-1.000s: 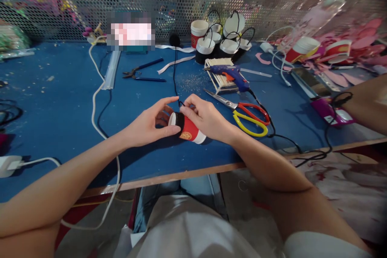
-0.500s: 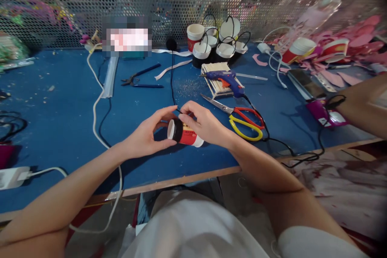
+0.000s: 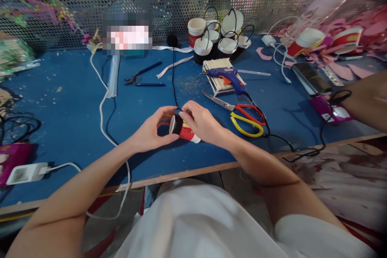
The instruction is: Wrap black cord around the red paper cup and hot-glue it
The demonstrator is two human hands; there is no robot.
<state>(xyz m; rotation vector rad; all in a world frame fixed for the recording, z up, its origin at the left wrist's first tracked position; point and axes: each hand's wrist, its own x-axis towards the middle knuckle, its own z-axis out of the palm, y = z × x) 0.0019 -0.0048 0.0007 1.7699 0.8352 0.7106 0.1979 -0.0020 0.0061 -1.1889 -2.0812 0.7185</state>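
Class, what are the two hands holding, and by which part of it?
A red cup, held sideways: the left hand has it by its black band. The right hand, over the cup, appears to pinch a black cord there.

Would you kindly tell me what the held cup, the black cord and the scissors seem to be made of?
Red cup: probably coated paper, smooth and printed.
Black cord: perhaps textile, dull and bending; its fibre is unclear.
Scissors: shiny, likely metal blades; glossy, evenly coloured handles, probably plastic.

Blue-handled pliers [image 3: 152, 84] lie spread; left of them trails a white cable [image 3: 100, 117]; pink scraps [image 3: 373, 26], perhaps foam, heap at far right; a perforated panel [image 3: 169, 0] stands behind.
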